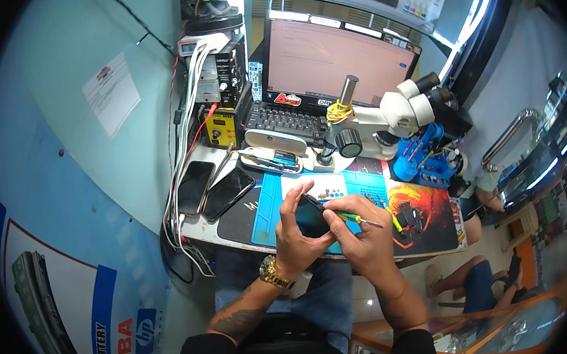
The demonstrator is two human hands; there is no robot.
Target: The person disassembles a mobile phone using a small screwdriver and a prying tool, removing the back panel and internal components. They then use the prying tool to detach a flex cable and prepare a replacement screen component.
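Note:
Above the bench's front edge, my left hand is closed around a black phone, dark side up, with the thumb along its lower edge. My right hand grips a small screwdriver with a green and yellow handle, its thin metal shaft pointing right, away from the phone. The right fingertips are also at the phone's upper right edge; whether they press on it I cannot tell. Beneath both hands lies a blue work mat with a white sheet and small parts on it.
Two dark phones lie at the left, beside hanging cables. A microscope stands behind the mat, before a monitor and keyboard. An open tool case, blue tool holder and black parts are nearby. Someone sits at right.

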